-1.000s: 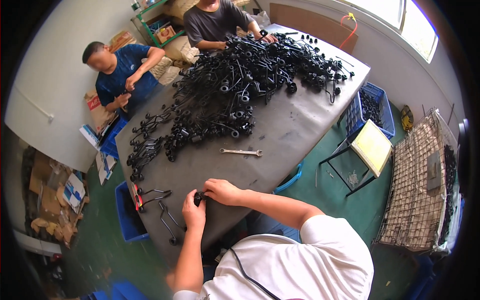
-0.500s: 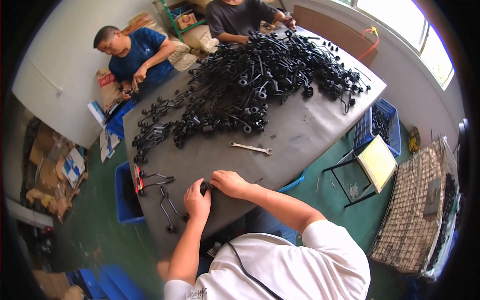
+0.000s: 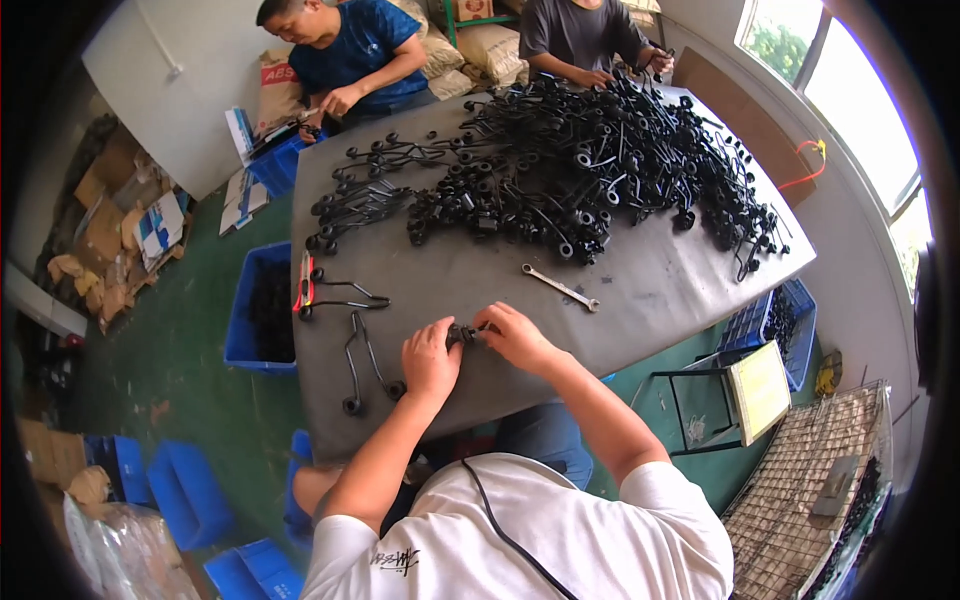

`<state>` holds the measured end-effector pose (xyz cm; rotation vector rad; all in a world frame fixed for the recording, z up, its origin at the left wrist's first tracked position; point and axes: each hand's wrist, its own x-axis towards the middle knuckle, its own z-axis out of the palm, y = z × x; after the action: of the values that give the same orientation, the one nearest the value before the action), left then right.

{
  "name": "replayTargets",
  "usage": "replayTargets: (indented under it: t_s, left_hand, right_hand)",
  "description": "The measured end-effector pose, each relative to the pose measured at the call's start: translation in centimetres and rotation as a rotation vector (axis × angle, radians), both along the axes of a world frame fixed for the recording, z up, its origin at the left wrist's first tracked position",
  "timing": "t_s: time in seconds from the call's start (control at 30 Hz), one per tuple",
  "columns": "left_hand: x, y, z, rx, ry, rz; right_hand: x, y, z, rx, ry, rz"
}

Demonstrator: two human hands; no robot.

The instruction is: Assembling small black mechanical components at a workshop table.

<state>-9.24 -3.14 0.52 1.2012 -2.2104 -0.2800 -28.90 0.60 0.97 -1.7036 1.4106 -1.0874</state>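
Over the table's near edge, my left hand [image 3: 430,360] is closed around a small black part [image 3: 460,335] with rounded, knobby ends. My right hand [image 3: 517,337] pinches the right end of that part, and its fingertips hide some of it. Left of my hands lie two black bent rods with round ends, one bent rod [image 3: 355,365] close by and another bent rod [image 3: 350,303] farther off. A red utility knife [image 3: 304,285] rests at the table's left edge. Beyond my right hand lies a silver combination wrench [image 3: 560,287].
A large heap of black bent rods [image 3: 620,150] covers the far half of the grey table [image 3: 480,285]. Blue crates [image 3: 233,345] stand beside it. Two people work across the table, one person in blue [image 3: 360,55]. A yellow-topped stool [image 3: 757,395] stands at right.
The view has shifted, so the table appears lower and farther right. My hands stay together at the black part, with more of it showing between them.
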Motion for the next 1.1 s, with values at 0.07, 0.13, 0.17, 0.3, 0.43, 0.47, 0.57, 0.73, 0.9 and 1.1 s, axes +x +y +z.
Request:
replayTargets:
  t_s: [0.07,0.13,0.17,0.3,0.43,0.47,0.57,0.73,0.9,1.1]
  left_hand:
    - [-0.2,-0.1,0.4,0.010,-0.018,-0.001]
    - [-0.3,0.2,0.5,-0.013,-0.044,-0.001]
    - [-0.4,0.3,0.6,-0.041,-0.076,-0.009]
    - [-0.5,1.0,1.3,0.010,-0.035,-0.022]
    - [0.7,0.8,0.2,0.013,0.027,-0.050]
    - [0.8,0.8,0.0,0.025,0.031,-0.056]
    - [0.5,0.9,-0.1,-0.001,0.085,-0.086]
    - [1.0,0.5,-0.1,0.042,0.186,-0.124]
    - [1.7,1.3,0.7,0.065,0.149,-0.067]
    - [8.4,2.1,4.1,-0.174,0.233,0.206]
  right_hand:
    - [-1.2,0.1,0.2,-0.066,0.098,-0.054]
    - [-2.0,0.6,0.4,-0.129,0.371,-0.205]
    - [-2.5,0.4,0.4,-0.110,0.593,-0.234]
    - [-0.4,1.0,2.4,-0.372,0.538,-0.176]
    - [1.3,-0.2,1.0,-0.160,0.416,0.103]
    - [0.8,-0.5,0.8,-0.145,0.379,0.136]
    - [-1.5,0.0,0.4,-0.131,0.424,0.072]
    - [0.7,1.0,3.9,-0.090,0.387,-0.110]
    - [2.8,-0.1,1.6,-0.034,0.401,-0.013]
    - [3.8,0.3,1.6,0.051,0.255,-0.105]
